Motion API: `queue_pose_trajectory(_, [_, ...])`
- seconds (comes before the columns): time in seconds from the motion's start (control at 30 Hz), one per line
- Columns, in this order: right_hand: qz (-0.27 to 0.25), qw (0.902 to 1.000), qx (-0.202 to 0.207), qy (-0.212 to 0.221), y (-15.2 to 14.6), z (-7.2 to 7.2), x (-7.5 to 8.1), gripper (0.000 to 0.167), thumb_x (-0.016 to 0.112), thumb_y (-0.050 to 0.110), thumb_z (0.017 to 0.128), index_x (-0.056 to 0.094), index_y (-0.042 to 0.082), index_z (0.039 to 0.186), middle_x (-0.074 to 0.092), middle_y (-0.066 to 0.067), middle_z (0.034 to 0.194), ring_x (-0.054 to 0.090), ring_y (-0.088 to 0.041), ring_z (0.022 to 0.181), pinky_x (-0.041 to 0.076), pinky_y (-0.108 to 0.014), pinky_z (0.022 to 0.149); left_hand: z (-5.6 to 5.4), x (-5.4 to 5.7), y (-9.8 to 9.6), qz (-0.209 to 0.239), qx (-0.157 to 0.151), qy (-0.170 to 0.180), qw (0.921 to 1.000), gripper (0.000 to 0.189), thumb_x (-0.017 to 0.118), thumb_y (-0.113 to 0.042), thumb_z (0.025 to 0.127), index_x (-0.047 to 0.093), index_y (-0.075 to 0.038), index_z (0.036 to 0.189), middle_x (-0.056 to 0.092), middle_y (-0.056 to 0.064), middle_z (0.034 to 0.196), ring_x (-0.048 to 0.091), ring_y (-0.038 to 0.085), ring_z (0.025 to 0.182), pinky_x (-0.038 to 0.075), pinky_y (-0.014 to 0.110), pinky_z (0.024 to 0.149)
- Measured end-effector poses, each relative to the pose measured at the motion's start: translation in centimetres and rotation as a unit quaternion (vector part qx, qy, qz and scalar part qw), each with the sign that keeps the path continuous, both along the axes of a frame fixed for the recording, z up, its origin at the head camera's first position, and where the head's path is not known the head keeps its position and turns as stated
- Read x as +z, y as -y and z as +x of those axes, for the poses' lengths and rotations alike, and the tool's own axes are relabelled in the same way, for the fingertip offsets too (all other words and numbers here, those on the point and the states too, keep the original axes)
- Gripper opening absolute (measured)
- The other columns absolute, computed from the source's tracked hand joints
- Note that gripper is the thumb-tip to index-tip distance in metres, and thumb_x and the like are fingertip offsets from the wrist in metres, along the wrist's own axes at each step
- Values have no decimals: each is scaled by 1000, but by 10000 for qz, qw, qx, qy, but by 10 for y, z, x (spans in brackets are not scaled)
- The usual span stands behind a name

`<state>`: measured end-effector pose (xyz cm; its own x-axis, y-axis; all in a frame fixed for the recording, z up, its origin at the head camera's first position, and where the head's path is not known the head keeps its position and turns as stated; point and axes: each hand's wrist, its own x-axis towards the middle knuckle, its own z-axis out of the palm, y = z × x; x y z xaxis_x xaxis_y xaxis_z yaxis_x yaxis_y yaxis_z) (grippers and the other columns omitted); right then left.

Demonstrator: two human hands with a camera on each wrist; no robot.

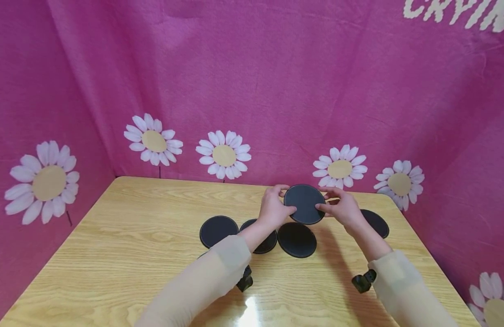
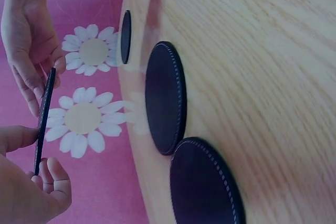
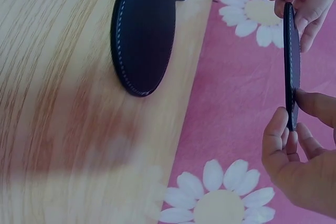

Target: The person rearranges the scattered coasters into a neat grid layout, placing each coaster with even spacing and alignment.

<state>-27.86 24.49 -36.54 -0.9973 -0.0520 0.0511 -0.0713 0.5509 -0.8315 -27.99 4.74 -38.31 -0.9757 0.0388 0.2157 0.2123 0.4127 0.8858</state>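
A round black coaster [image 1: 304,204] with a stitched rim is raised above the table between both hands. My left hand [image 1: 275,208] pinches its left edge, thumb on the near face and fingers behind. At the opposite edge, my right hand [image 1: 341,209] pinches it the same way. Both wrist views show the held coaster [image 2: 44,121] nearly edge-on. Just below it on the table lies a matching coaster [image 1: 297,240]. To its left is another coaster [image 1: 266,245], partly hidden by my left forearm, and beyond that one more coaster [image 1: 219,230].
A separate black coaster [image 1: 376,223] lies at the right, partly behind my right forearm. The wood-grain table [image 1: 145,254] meets a pink cloth backdrop [image 1: 252,91] printed with daisies along its back and sides. Dark wrist devices [image 1: 361,282] hang under both sleeves.
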Motion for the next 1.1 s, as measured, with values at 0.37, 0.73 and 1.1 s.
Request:
queue_pose_trajectory(0.37, [-73,9996,145,-248,13,9,11,56,73,8,81,50,4,133,47,-16,104,54,-24,86,56,-28,65,7,14,20,31,-153,-36,9999,56,82,-6,68,60,-9,119,53,9,100,51,18,81,45,20,63])
queue_pose_trajectory(0.73, [-175,9985,205,-482,28,27,26,56,74,10,80,50,4,131,46,-17,110,53,-27,92,56,-29,68,20,31,39,781,-519,326,9951,58,79,4,70,57,-10,122,48,13,102,52,13,58,53,24,52])
queue_pose_trajectory(1.1, [-189,9967,406,-679,38,38,30,54,78,10,77,53,6,125,48,-12,101,58,-18,80,54,-25,63,33,40,58,817,-707,447,9931,60,79,2,71,57,-13,124,48,9,100,52,16,64,54,26,53])
